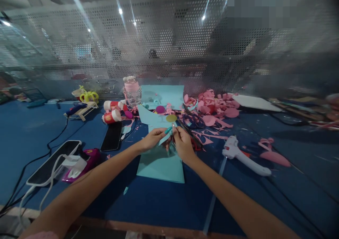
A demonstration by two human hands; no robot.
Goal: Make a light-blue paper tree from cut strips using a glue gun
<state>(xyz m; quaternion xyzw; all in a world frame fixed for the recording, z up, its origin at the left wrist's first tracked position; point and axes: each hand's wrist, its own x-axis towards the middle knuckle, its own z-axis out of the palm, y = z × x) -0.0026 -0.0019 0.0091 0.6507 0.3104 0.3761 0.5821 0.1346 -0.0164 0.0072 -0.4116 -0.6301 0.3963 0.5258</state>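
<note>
"Blue tabletop (153,203): state hand pose."

"Forearms (102,175) angle inward; left hand (153,139) and right hand (183,143) pinch a teal paper strip (165,138) between thumbs and fingers, over the teal sheet (161,168)."

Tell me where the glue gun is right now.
In the head view, the glue gun lies on the blue table, right of the person's right hand.
</note>
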